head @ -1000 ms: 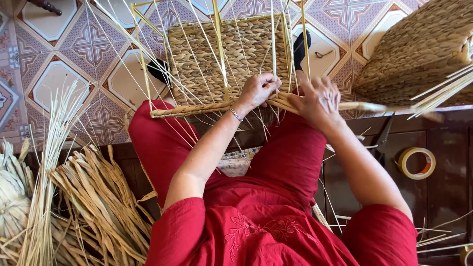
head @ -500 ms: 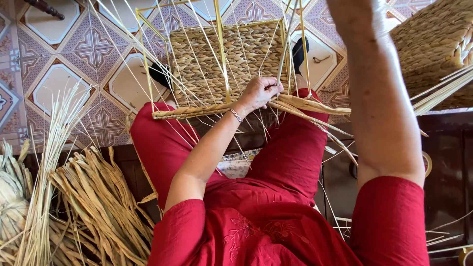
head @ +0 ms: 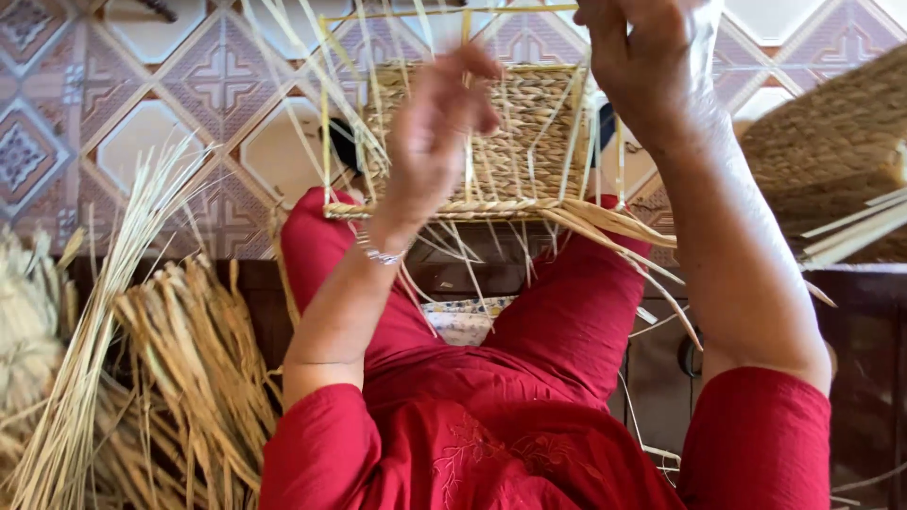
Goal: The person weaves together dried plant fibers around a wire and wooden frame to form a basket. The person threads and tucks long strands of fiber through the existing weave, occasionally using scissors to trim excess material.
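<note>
A square woven straw mat [head: 529, 142] rests on my knees, which are in red cloth, with thin upright straw stakes [head: 326, 113] rising from its edges. My left hand [head: 436, 132] is lifted in front of the mat among the stakes, blurred, fingers loosely bent. My right hand [head: 652, 57] is raised high at the top, above the mat's right edge, fingers curled. Whether either hand grips a straw is unclear. A bunch of loose flat strands [head: 624, 236] trails down to the right from the mat's near edge.
Bundles of dry straw [head: 189, 359] and long pale stalks [head: 85, 331] lie at my left. A large woven basket [head: 831, 151] sits at the right. The floor beyond is patterned tile [head: 113, 104]. A dark wooden surface [head: 869, 378] lies at the lower right.
My left hand has let go of the mat's near edge and risen in front of the weave. My right hand stays raised and has come further into view.
</note>
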